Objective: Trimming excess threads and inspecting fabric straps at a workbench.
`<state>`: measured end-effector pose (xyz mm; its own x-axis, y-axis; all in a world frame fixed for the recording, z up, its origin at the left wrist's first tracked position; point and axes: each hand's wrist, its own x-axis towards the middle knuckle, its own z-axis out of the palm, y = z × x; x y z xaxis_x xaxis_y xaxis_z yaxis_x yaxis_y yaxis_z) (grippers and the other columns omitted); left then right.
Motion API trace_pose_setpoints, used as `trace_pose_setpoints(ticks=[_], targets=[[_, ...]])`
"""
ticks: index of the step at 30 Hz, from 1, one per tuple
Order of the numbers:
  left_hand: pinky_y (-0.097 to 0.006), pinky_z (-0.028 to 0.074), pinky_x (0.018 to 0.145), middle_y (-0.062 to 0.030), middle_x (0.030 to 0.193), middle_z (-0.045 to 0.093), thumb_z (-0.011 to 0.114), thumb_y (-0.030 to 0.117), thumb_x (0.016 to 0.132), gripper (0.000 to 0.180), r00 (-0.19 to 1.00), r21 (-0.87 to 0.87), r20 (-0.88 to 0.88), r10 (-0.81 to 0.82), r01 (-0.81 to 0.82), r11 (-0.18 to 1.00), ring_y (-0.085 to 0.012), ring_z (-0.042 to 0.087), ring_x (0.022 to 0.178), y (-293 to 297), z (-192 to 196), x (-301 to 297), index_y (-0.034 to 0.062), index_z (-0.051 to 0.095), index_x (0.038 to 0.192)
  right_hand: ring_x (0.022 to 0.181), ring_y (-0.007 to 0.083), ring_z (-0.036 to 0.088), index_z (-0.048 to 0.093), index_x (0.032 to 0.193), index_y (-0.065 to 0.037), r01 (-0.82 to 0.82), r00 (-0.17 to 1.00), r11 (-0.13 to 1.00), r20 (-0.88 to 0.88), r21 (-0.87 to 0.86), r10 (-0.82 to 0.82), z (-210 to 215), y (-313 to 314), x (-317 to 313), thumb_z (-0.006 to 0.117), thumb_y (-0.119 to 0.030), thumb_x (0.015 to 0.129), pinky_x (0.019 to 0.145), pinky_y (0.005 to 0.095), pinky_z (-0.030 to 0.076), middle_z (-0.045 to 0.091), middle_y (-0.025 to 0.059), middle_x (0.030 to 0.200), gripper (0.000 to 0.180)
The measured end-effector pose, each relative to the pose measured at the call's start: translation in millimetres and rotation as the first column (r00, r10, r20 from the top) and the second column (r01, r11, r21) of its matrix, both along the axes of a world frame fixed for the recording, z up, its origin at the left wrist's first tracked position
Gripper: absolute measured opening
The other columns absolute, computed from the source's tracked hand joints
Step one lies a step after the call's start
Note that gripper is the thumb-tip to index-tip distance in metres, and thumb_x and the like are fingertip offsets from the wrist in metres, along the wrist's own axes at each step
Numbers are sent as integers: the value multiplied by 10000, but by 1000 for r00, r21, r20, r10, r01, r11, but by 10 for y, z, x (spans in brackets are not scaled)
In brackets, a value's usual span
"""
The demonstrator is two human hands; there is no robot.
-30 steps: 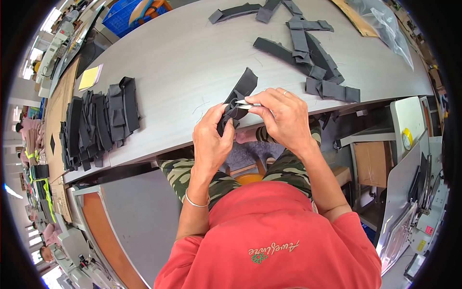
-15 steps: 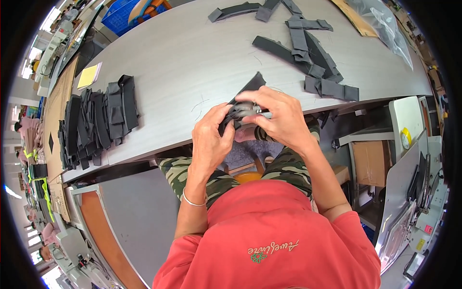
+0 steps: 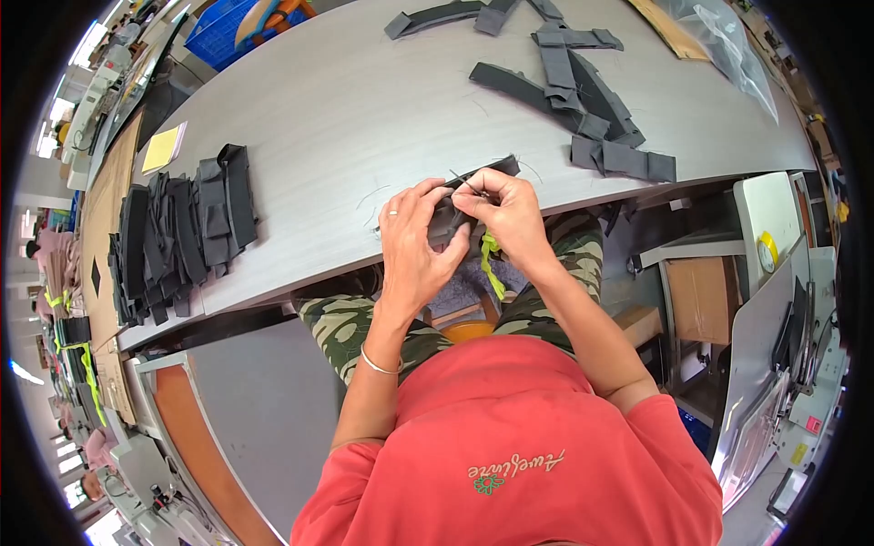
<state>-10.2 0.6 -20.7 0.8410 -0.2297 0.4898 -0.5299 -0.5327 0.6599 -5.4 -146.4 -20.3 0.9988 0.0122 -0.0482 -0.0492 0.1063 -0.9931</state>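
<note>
Two hands work at one dark grey fabric strip [image 3: 503,166], which lies between them over the near edge of the grey worktable [image 3: 319,118]. The table further carries one bundle of fabric strips [image 3: 187,227] at left, overlapped too closely for an exact count; at least six scattered strips [image 3: 557,73] at upper right, several crossing; one yellow paper pad [image 3: 163,148]; and one clear plastic bag [image 3: 715,45] at the far right. The table's near edge runs below the bundle and rises toward the right, passing under the hands. Bare tabletop extends from the bundle to the hands and beyond them to the scattered strips, interrupted only by a few loose threads [image 3: 375,193]. The left hand [image 3: 414,241] is curled around the strip, thumb on the near side, fingers on the far side, with a narrow opening. The right hand [image 3: 512,214] has thumb and forefinger pinched together at the strip; the exact content of the pinch is too small to tell. One yellow-green ribbon [image 3: 492,267] hangs below the right hand; its upper end is hidden.
</note>
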Motion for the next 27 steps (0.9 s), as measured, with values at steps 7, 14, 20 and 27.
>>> trace_pose_setpoints(ticks=[7, 14, 20, 27], targets=[[-436, 324, 957, -70, 1055, 626, 725, 117, 693, 297, 999, 78, -2, 40, -40, 996, -262, 559, 995, -19, -123, 67, 49, 626, 964, 507, 123, 569, 653, 819, -15, 148, 988, 925, 101, -350, -120, -23, 8, -67, 667, -95, 821, 478, 287, 411, 636, 58, 630, 82], [-427, 335, 933, -45, 967, 651, 737, 118, 695, 220, 998, 56, 16, 66, -67, 996, -238, 575, 911, -60, -138, 99, 54, 634, 878, 561, 188, 590, 652, 885, -48, 197, 980, 863, 122, -465, -158, -26, -18, -34, 676, -168, 812, 562, 328, 438, 646, 82, 659, 143], [-420, 331, 931, -39, 945, 653, 739, 122, 692, 205, 997, 39, -2, 78, -78, 996, -233, 578, 893, -41, -140, 109, 61, 634, 857, 758, 190, 610, 598, 1130, -105, 125, 991, 873, 99, -472, -88, 185, -151, -124, 720, -209, 783, 670, 319, 472, 653, 69, 887, 382], [-412, 325, 933, -38, 933, 654, 740, 120, 689, 203, 996, 26, -9, 89, -89, 996, -233, 581, 880, -14, -141, 117, 64, 630, 849, 768, 204, 608, 650, 1060, -96, 245, 957, 748, 275, -617, -87, 141, -308, -319, 682, -137, 797, 686, 334, 477, 647, 47, 867, 269]])
